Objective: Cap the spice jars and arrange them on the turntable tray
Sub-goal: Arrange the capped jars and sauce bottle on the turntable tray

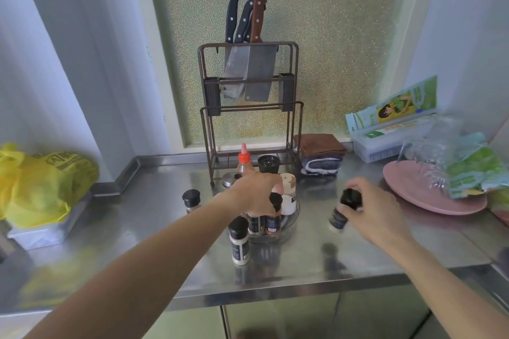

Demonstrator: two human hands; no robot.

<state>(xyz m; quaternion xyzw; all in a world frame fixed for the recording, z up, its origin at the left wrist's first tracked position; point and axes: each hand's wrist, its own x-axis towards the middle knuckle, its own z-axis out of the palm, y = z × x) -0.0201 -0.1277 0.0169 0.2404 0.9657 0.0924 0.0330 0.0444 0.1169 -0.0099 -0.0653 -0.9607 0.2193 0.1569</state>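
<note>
The left arm was stretched forward from the lower left, and the left hand (257,192) was lowered over the clear turntable tray (289,224), its fingers curled round the black cap of an orange-labelled spice jar (274,219) that stood on the tray. The right arm was reached in from the lower right; the right hand (369,206) was held above the steel counter (154,217), and a black-capped spice jar (343,212), blurred and tilted, was gripped in its fingers to the right of the tray.

More jars were crowded on the tray under the left hand, among them a white jar with a wooden lid (288,195). A capped white spice jar (239,241) was stood on the counter just in front of the tray, and another capped jar (191,200) well to its left.

Labels were seen on the jars, but no writing on them could be read. Dark print on the yellow plastic bag (41,181) was likewise illegible.
</note>
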